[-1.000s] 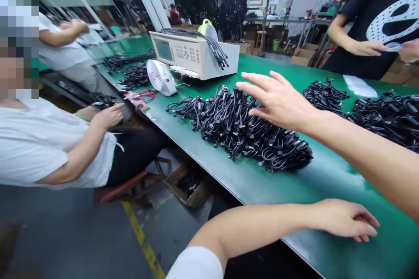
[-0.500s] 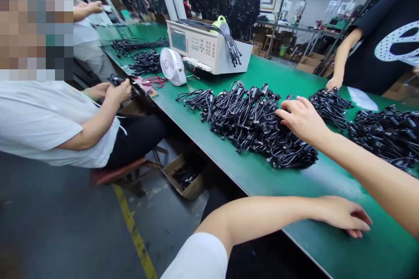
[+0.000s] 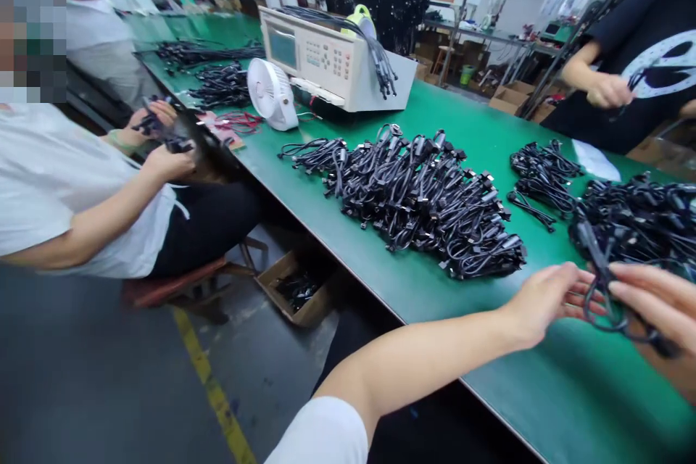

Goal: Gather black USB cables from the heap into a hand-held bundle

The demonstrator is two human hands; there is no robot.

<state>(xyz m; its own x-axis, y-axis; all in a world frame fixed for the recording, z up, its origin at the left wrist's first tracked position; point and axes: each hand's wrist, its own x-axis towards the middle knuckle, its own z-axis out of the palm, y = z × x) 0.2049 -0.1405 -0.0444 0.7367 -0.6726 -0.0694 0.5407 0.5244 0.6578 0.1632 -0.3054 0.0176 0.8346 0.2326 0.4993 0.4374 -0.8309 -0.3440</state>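
Note:
A coiled black cable [image 3: 601,283] is in my right hand [image 3: 660,297], pinched between thumb and fingers above the table at the right. My left hand [image 3: 544,301] is raised beside it, fingers stretched apart, their tips at the edge of the cable's loop; whether they touch it I cannot tell. Beyond my left hand a large pile of bundled black cables [image 3: 418,192] lies on the green table [image 3: 348,246]. A second heap of black cables [image 3: 641,221] lies just behind my right hand, and a smaller cluster [image 3: 544,170] sits further back.
A beige bench instrument [image 3: 309,58] with cables draped over it and a white fan [image 3: 270,94] stand behind the pile. A co-worker in white [image 3: 92,196] sits at left handling cables; another in black [image 3: 641,65] stands across. An open carton [image 3: 296,290] is on the floor.
My right hand has moved from the large pile toward me and right, now with a cable. My left hand has risen from the table toward it. The co-worker across has lifted a cable.

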